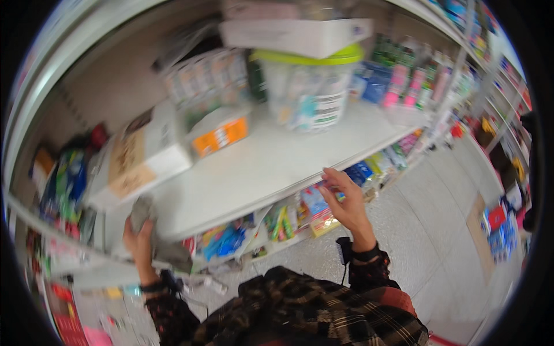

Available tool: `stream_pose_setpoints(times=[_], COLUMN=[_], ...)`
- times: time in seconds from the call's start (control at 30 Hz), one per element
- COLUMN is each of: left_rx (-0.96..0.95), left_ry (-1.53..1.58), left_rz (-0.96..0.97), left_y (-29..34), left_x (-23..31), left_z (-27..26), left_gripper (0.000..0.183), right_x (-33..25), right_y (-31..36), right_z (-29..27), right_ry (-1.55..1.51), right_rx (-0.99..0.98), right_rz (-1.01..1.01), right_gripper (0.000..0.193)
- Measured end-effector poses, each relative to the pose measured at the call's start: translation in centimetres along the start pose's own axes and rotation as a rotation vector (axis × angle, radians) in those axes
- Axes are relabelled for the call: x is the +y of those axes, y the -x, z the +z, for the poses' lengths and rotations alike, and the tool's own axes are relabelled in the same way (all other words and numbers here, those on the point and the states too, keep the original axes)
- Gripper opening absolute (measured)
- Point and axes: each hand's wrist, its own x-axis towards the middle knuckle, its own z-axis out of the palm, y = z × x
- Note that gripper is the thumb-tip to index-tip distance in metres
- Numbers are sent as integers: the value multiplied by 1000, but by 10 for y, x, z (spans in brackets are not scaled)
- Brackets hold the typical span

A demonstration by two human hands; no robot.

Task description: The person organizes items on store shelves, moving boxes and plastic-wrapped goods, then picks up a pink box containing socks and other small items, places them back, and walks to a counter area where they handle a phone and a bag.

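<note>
A crumpled grey cloth is gripped in my left hand at the left part of the white shelf. Its lower end hangs down past the shelf's front edge. Close to that hand, a white and tan cardboard box lies on the shelf. My right hand holds nothing; its fingers are apart, just in front of the shelf's edge. Behind it on the shelf stands a clear plastic bucket with a lime-green lid, bearing a white open box.
An orange-fronted carton sits between the box and the bucket. Pink-capped bottles line the right end. Colourful packets fill the lower shelf. Tiled floor and another stocked rack lie to the right.
</note>
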Motion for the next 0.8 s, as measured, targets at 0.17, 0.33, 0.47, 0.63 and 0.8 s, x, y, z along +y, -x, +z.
stream_pose_setpoints(times=[0.17, 0.33, 0.47, 0.63, 0.8], left_rx=[111, 70, -28, -247, -689], left_ry=[294, -478, -838, -533, 191], left_rz=[-133, 168, 423, 558, 480], left_y=[-14, -27, -8, 24, 57], left_x=[4, 3, -6, 59, 105], left_z=[-25, -36, 18, 122, 139], left_gripper=[52, 68, 41, 32, 50], right_x=[-31, -48, -50, -37, -34], right_y=[15, 11, 26, 31, 14], right_z=[21, 47, 68, 83, 72], right_ry=[122, 175, 79, 45, -387], right_rx=[-204, -155, -255, -287, -314], right_rz=[-66, -143, -176, -209, -98], right_gripper=[35, 35, 35, 34, 20])
